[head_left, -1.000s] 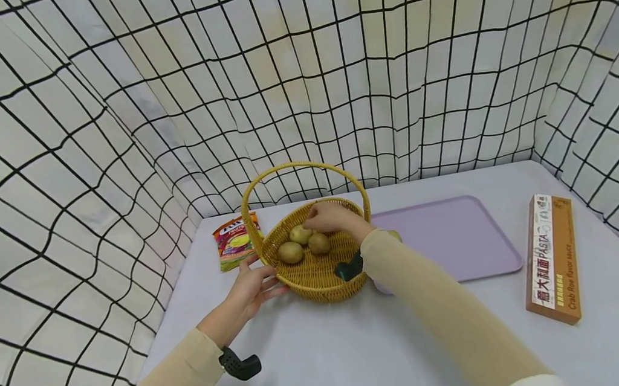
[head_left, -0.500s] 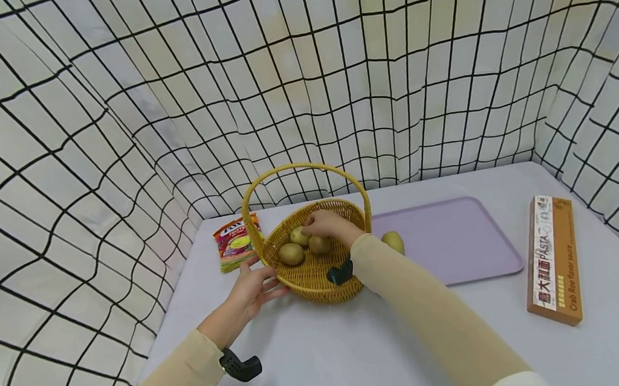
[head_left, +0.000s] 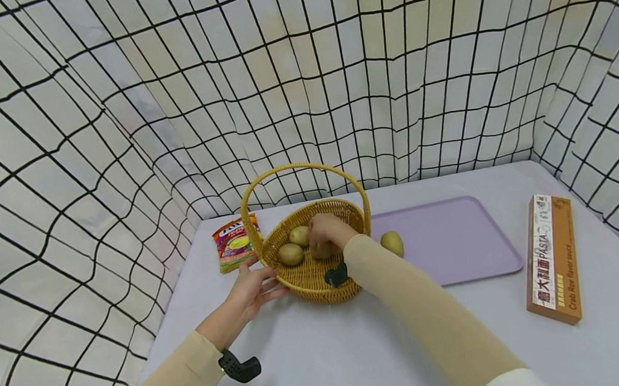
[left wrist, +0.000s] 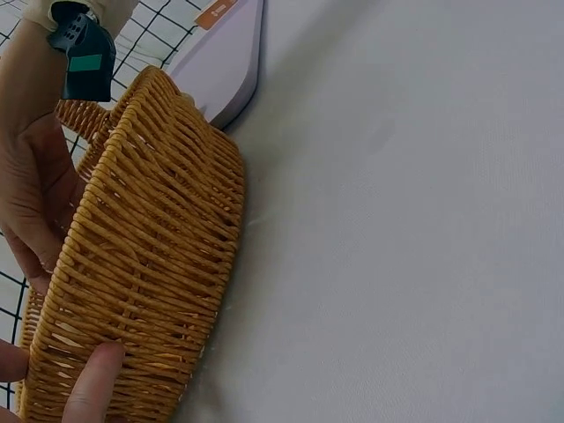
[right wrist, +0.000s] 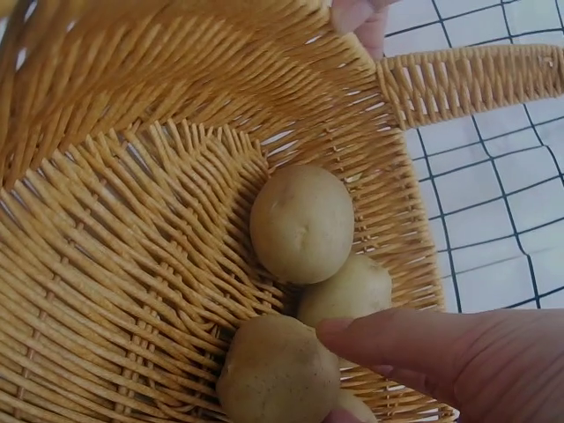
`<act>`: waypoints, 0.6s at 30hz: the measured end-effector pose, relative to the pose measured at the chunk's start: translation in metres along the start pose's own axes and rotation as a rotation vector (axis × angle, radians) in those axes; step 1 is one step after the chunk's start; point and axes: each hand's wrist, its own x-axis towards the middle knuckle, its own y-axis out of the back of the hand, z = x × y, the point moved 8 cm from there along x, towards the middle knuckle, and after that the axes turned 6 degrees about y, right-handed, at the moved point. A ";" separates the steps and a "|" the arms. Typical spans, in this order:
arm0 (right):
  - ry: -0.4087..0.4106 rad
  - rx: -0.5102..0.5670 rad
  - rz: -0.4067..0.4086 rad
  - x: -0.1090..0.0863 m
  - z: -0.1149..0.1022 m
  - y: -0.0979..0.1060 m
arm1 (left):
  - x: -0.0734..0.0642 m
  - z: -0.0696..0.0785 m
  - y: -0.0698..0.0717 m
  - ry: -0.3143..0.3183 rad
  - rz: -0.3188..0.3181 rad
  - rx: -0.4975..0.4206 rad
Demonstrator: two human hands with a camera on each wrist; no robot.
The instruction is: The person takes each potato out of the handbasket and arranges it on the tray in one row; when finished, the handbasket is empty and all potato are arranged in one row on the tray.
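The wicker basket point(head_left: 316, 277) with a tall arched handle stands on the table, several potatoes point(right wrist: 302, 224) lying together at its left side. My left hand point(head_left: 254, 288) holds the basket's left rim, its thumb at the edge and its fingers against the outside weave. Inside the basket, my right hand point(head_left: 327, 228) has thumb and fingers around one potato point(right wrist: 278, 370), nearest the basket's middle. In the right wrist view the thumb touches this potato's upper side and a fingertip shows at its lower edge. Whether it is off the basket floor cannot be told.
A purple tray point(head_left: 449, 236) lies right of the basket, with a yellowish potato point(head_left: 392, 244) at its left end. Further right is a pasta box point(head_left: 550, 259). A colourful candy bag point(head_left: 236, 244) lies behind the left hand. Black-netted white walls point(head_left: 313, 96) close off the back and sides.
My right hand has moved from the back potato down and toward me onto the nearer one. As the forearm shifted left, the potato on the tray came into sight. The left hand stays put.
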 end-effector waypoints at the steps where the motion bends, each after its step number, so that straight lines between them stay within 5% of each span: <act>1: 0.003 -0.007 -0.008 -0.001 -0.001 -0.001 | 0.000 0.000 0.000 0.000 0.000 0.001; 5: 0.002 0.008 -0.010 -0.005 -0.002 -0.001 | 0.000 0.000 0.000 -0.002 -0.001 0.006; 10: -0.036 0.150 -0.028 -0.009 0.007 -0.003 | 0.000 -0.001 -0.001 -0.005 -0.009 0.004; 18: 0.012 0.315 -0.020 -0.011 0.008 -0.001 | 0.000 -0.001 0.000 -0.011 -0.016 0.002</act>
